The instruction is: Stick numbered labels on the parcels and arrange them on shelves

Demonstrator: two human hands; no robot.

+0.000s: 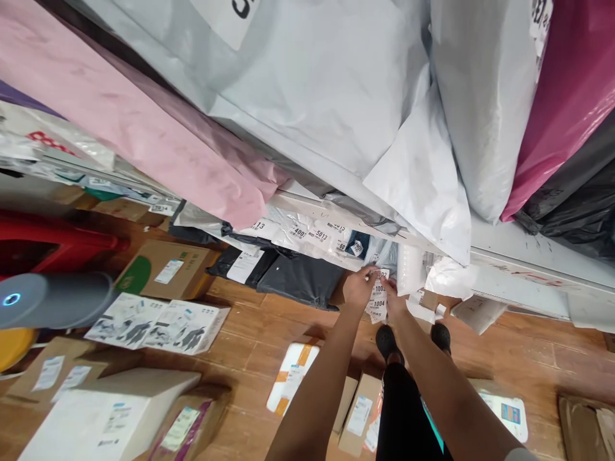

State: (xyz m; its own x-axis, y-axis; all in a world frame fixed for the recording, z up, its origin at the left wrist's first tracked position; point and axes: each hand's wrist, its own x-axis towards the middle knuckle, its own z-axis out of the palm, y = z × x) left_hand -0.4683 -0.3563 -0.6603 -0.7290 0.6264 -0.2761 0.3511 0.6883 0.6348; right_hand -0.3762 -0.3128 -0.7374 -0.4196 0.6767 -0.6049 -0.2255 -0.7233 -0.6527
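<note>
A strip of white number labels [378, 303] hangs between my two hands, low at the front of the shelf. Printed on it are numbers such as 1003 and 1004. My left hand [358, 288] pinches the strip's upper left edge with thumb and finger. On the other side, my right hand [393, 299] grips its upper right edge, its fingers partly hidden. Just beyond the hands are a pale plastic parcel [383, 253] and a white bubble-wrapped roll [410, 269] on the lower shelf.
Grey-white bags [317, 77], a pink bag [125, 115] and a magenta bag [567, 121] fill the upper shelf, overhanging its edge [519, 256]. Dark parcels [302, 280] lie below. Cardboard boxes [166, 266], a white box [110, 410] and a taped parcel [294, 378] stand on the wooden floor.
</note>
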